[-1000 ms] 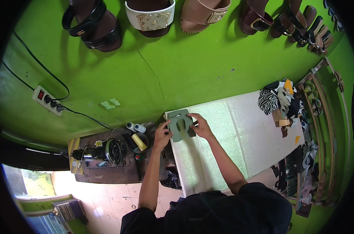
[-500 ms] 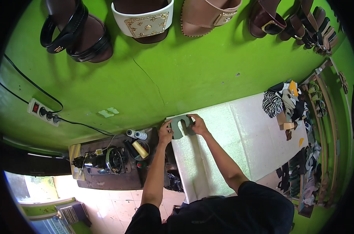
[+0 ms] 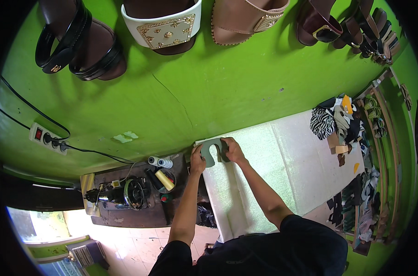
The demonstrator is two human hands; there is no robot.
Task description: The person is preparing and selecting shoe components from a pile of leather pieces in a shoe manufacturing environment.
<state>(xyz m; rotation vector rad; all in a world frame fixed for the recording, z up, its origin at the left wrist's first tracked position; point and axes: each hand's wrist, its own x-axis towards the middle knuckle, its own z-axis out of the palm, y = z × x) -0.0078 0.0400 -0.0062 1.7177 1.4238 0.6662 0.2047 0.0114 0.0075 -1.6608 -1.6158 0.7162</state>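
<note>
- On the green wall [image 3: 140, 101] at the far left, a white power strip [image 3: 48, 139] with a red switch carries plugs and black cords.
- Higher up, a black sandal [image 3: 103, 69] with a brown insole juts from the upper edge.
- Below the power strip, the dark table [image 3: 119, 219] bears a black sewing machine [image 3: 110, 195] with a round handwheel at its right end.
- Near the wall, on that table's right part, two white thread spools [image 3: 159, 162] lie just beyond a yellow cone [image 3: 165, 180].
- At the white table's left far corner, the left hand [image 3: 198, 158] has its grip on the left edge of a flat grey-green piece [image 3: 208, 152].
- This arched piece is held between both hands above that corner, its slot facing the person; whether it touches the surface I cannot tell.
- The right hand [image 3: 233, 150] has its grip on the piece's upper right edge.
- Stretching rightward, the white table [image 3: 259, 161] shows a shiny, creased covering.
- At its far right, zebra-print cloth [image 3: 322, 123] lies beside an orange scrap [image 3: 347, 105] and other offcuts.
</note>
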